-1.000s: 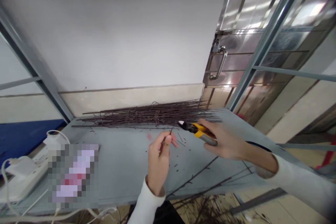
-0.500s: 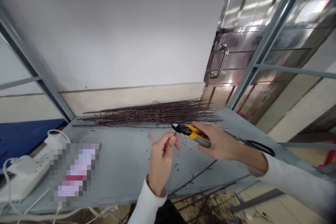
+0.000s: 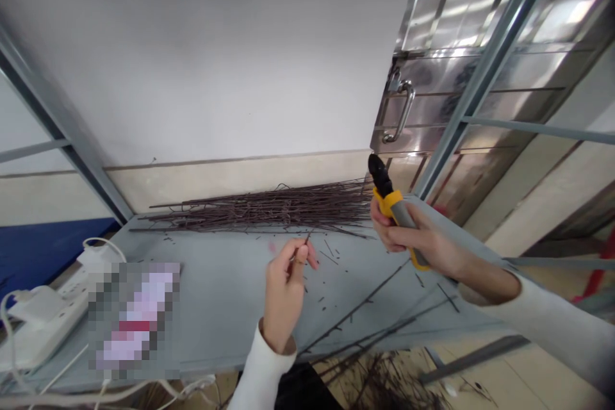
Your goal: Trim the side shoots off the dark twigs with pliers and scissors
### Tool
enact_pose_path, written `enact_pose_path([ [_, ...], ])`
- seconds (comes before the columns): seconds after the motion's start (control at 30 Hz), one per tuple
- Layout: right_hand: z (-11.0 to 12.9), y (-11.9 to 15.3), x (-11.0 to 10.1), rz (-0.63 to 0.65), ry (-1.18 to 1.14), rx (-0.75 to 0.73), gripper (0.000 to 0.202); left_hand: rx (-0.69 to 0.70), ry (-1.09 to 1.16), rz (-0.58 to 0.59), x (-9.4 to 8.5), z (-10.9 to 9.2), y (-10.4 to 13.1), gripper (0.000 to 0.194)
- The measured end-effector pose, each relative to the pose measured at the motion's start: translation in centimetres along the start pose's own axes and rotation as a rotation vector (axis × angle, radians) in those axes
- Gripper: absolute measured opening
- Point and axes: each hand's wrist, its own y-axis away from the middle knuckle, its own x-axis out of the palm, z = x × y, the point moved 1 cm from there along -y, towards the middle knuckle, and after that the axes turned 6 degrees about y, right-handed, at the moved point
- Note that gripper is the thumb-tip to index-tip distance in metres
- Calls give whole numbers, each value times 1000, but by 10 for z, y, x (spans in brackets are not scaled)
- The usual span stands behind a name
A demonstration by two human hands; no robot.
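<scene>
My left hand pinches a thin dark twig, whose tip pokes up past the fingertips. My right hand is wrapped round cutting pliers with yellow and grey handles, the black jaws pointing up and to the left. The jaws are clear of the twig in my left hand. Behind both hands, a bundle of dark twigs lies along the back of the grey table. A longer branch slants across the table's front right part.
Small twig clippings are scattered over the table. At the left are a white power strip with plugs and cables, and a blurred-out object. Grey metal posts frame the table. More twigs lie on the floor below.
My right hand has drawn the pliers up and right, away from my left hand, and turned the jaws upward. My left hand has shifted slightly left, keeping its pinch on the twig.
</scene>
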Motion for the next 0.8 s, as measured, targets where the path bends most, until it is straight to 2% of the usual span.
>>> enact_pose_path([
  [0.07, -2, 0, -2, -47, 85, -21, 20, -21, 33, -5, 1, 1, 0, 29],
  [0.13, -8, 1, -1, -63, 310, -30, 18, -32, 61, -12, 2, 1, 1, 28],
  [0.23, -16, 4, 6, -22, 676, -65, 19, -37, 86, -9, 3, 1, 2, 29],
  [0.3, -18, 4, 11, 16, 806, -108, 20, -34, 93, 0, 3, 0, 2, 29],
  [0.53, -14, 1, 19, 75, 908, -159, 23, -11, 82, 1, 2, -1, 1, 30],
  [0.8, -19, 5, 19, 59, 915, -138, 27, -4, 32, 19, 3, -3, 2, 28],
])
